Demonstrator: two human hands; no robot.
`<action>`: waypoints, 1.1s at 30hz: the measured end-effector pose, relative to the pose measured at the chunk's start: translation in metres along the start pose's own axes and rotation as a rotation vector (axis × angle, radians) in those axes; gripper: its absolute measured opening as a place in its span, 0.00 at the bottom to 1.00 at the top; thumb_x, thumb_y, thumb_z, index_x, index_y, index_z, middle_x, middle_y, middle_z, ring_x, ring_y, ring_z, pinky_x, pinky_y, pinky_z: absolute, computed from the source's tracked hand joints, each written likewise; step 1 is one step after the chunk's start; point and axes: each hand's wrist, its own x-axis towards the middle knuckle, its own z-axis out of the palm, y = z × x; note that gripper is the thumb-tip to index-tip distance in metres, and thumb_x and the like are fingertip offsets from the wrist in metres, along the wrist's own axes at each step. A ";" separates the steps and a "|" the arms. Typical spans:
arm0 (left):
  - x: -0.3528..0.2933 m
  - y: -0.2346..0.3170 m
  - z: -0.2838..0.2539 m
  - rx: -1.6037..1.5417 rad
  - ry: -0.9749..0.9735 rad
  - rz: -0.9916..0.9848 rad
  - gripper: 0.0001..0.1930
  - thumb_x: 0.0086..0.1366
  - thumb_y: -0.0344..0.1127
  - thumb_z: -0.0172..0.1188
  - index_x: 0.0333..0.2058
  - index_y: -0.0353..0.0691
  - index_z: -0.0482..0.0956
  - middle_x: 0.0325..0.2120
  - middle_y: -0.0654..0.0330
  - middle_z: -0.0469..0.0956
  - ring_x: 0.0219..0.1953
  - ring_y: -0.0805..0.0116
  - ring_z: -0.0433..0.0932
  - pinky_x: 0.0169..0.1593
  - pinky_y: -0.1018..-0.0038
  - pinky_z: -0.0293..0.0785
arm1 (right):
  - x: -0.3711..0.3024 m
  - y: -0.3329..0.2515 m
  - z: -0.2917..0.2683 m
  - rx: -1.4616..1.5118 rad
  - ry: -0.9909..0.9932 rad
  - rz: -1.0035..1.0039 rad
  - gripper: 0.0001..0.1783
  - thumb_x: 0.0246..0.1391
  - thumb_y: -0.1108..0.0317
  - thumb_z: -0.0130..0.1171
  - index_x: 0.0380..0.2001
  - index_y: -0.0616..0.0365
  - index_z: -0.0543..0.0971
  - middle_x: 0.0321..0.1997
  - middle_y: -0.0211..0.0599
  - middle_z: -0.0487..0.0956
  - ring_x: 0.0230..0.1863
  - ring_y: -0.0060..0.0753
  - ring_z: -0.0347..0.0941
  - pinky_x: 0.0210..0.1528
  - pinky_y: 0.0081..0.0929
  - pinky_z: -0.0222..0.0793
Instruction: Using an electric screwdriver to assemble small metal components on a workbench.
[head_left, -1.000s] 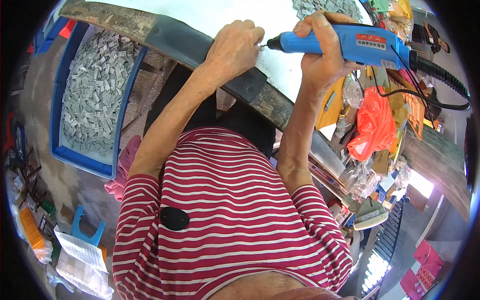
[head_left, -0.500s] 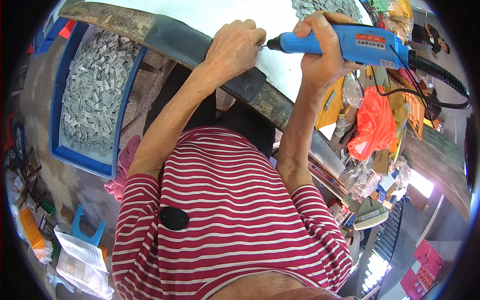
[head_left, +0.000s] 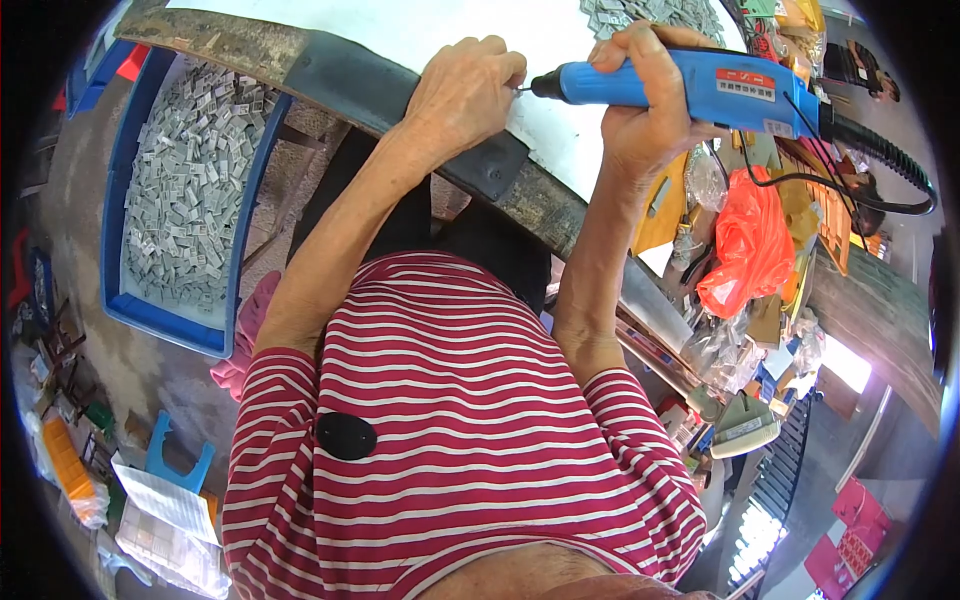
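In my right hand (head_left: 648,105) is a blue electric screwdriver (head_left: 690,82), lying level with its black nose pointing left. A thin bit at its tip reaches the fingertips of my left hand (head_left: 468,88). The left fingers are pinched together over the table's near edge; whatever sits between them is hidden by the hand. A black corrugated sleeve and cable (head_left: 880,150) run from the tool's rear to the right. Beyond my hands, a heap of small grey pieces (head_left: 655,17) lies on the white tabletop (head_left: 400,32).
Left of my legs stands a blue tray (head_left: 172,325) filled with many small grey pieces (head_left: 190,190). A dark pad (head_left: 350,80) covers part of the worn table edge. To the right lie a red plastic bag (head_left: 748,245), clear bags and assorted clutter. Another person (head_left: 858,72) shows at far right.
Both hands keep nearly the same pose, the screwdriver bit still at the left fingertips. The left hand and the tool have shifted very slightly left.
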 end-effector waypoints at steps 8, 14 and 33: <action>-0.001 -0.001 0.000 0.000 0.010 0.012 0.04 0.51 0.28 0.55 0.27 0.39 0.75 0.22 0.59 0.68 0.28 0.62 0.68 0.34 0.67 0.66 | 0.001 -0.006 0.002 0.004 0.033 0.022 0.06 0.42 0.77 0.54 0.27 0.68 0.71 0.20 0.46 0.73 0.17 0.32 0.69 0.26 0.31 0.71; -0.002 -0.003 0.001 -0.009 0.044 0.054 0.05 0.51 0.28 0.55 0.28 0.38 0.74 0.22 0.59 0.68 0.27 0.62 0.68 0.33 0.67 0.65 | 0.002 -0.010 -0.001 0.035 0.040 0.041 0.06 0.42 0.77 0.53 0.26 0.67 0.71 0.21 0.46 0.73 0.17 0.32 0.68 0.25 0.31 0.70; -0.003 -0.005 0.001 -0.139 0.082 0.069 0.05 0.52 0.30 0.59 0.28 0.37 0.75 0.26 0.61 0.71 0.29 0.66 0.71 0.33 0.72 0.68 | 0.001 -0.010 -0.012 0.063 0.083 0.048 0.06 0.46 0.74 0.50 0.31 0.60 0.70 0.24 0.43 0.73 0.19 0.34 0.66 0.27 0.37 0.64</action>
